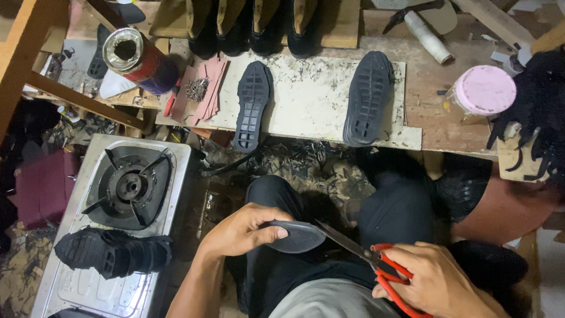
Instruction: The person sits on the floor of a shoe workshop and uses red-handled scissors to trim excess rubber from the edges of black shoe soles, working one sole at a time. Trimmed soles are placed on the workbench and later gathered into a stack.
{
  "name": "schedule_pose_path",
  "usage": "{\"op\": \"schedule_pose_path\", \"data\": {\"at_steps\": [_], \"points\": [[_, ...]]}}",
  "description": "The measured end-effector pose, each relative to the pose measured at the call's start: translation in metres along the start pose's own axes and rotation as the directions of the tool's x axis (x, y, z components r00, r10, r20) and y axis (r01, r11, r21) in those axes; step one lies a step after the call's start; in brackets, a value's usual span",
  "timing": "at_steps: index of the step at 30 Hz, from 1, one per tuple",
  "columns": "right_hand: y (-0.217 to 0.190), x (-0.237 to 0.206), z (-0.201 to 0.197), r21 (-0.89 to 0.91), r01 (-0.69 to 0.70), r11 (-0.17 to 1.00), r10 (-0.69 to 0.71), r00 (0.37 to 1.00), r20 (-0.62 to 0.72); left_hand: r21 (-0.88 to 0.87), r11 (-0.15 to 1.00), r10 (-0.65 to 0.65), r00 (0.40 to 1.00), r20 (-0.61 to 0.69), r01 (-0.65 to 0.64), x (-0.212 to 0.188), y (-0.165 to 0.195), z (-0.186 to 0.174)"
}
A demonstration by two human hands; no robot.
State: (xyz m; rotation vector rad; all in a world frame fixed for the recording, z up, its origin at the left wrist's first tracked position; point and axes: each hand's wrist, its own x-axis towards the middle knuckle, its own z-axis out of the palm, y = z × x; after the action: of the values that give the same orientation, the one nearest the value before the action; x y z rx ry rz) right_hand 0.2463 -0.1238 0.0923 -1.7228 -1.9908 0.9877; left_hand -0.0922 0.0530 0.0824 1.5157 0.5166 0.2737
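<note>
Steadying flat dark-grey rubber insole piece [294, 235] in left hand [244, 231], fingers clamped on edge; right hand [438, 281] fingers grasping red-handled scissors [376, 262], blades at rim, so we trim cleanly over lap.

The red scissors [393, 277] are cut off by the bottom edge. The left hand [244, 229] hides part of the dark insole [297, 237].

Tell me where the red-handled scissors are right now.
In the head view, the red-handled scissors are at the lower right, held in the right hand over the lap, blades pointing left at the dark insole held by the left hand.
</note>
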Motion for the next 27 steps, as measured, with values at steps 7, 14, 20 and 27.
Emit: {"op": "schedule_pose_path", "data": {"at_steps": [7, 14, 20, 27], "points": [[-0.015, 0.007, -0.004, -0.050, 0.056, 0.997, -0.054, 0.998, 0.028, 0.063, 0.993, 0.092, 0.994, 0.049, -0.095, 0.005, 0.005, 0.002], [-0.021, 0.009, -0.006, -0.001, -0.077, 0.997, 0.077, 0.992, 0.099, 0.102, 0.991, 0.078, 0.995, 0.062, -0.084, 0.002, 0.011, 0.001], [-0.023, 0.010, -0.008, 0.021, -0.001, 1.000, -0.001, 0.997, 0.083, 0.134, 0.987, 0.085, 0.994, 0.065, -0.093, 0.004, 0.016, 0.001], [-0.019, 0.007, -0.011, 0.025, 0.125, 0.992, -0.126, 0.989, 0.081, 0.211, 0.977, 0.020, 0.994, 0.104, -0.041, 0.004, 0.024, 0.000]]}}
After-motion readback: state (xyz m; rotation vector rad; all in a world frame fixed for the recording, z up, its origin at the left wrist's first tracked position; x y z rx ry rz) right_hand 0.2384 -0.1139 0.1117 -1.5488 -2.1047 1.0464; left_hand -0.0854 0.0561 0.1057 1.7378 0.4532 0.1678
